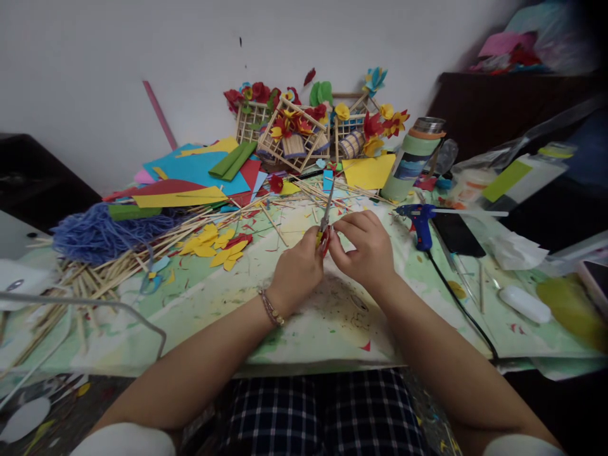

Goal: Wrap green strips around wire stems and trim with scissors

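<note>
My left hand (299,266), with a bracelet at the wrist, is closed around a pair of scissors (327,209) whose metal blades point up and away from me. Close against it, my right hand (368,247) has thumb and forefinger pinched together beside the scissors. A little red shows between the two hands; whether it is paper or part of the scissors I cannot tell. To the left on the table lie yellow paper petals (205,242) and a few dark red ones (239,240).
Wooden sticks (118,269), blue yarn (109,234) and coloured paper sheets (190,171) lie on the left. Stick frames with paper flowers (294,136) stand at the back. On the right are a thermos (411,161), a blue glue gun (420,225) with its cord, and a phone (458,234).
</note>
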Action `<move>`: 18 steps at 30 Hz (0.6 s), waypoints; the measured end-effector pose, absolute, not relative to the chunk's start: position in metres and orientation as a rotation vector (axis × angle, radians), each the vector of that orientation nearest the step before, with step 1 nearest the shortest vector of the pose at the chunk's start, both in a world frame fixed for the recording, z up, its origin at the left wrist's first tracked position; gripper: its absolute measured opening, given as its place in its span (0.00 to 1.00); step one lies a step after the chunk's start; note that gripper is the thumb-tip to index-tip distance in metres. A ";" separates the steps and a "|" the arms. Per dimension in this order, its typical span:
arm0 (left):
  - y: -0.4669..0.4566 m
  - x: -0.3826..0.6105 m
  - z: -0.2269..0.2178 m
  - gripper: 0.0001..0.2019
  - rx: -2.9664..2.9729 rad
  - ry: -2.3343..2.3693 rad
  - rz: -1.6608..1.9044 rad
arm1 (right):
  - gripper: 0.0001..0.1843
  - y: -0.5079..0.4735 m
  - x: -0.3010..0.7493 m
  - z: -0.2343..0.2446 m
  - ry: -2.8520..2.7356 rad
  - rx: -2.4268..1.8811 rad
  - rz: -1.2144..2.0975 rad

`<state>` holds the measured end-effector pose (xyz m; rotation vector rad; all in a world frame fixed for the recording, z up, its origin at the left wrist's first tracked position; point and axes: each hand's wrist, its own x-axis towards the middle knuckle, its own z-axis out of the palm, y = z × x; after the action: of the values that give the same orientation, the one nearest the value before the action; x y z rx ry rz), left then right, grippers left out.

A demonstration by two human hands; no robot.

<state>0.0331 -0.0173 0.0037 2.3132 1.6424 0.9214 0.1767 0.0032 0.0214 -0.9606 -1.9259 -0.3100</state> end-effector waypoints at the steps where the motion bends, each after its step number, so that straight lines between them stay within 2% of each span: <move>1: -0.017 0.033 0.004 0.17 2.306 1.643 0.923 | 0.06 0.003 0.176 0.021 -1.921 -0.957 -0.299; 6: -0.015 0.032 0.004 0.17 2.281 1.616 0.934 | 0.05 0.005 0.175 0.020 -1.845 -0.954 -0.210; 11: -0.016 0.032 0.005 0.18 2.256 1.630 0.947 | 0.04 0.002 0.172 0.022 -1.730 -0.895 0.035; 15: -0.014 0.029 0.004 0.17 2.210 1.619 0.989 | 0.04 0.005 0.172 0.021 -1.534 -0.880 0.392; 18: -0.007 0.026 0.000 0.16 2.111 1.529 1.098 | 0.08 0.012 0.175 0.018 -1.257 -0.816 0.748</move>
<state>0.0262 -0.0071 -0.0005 2.1112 1.5286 1.0981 0.1747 0.0125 0.0184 -0.8155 -1.2566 0.7483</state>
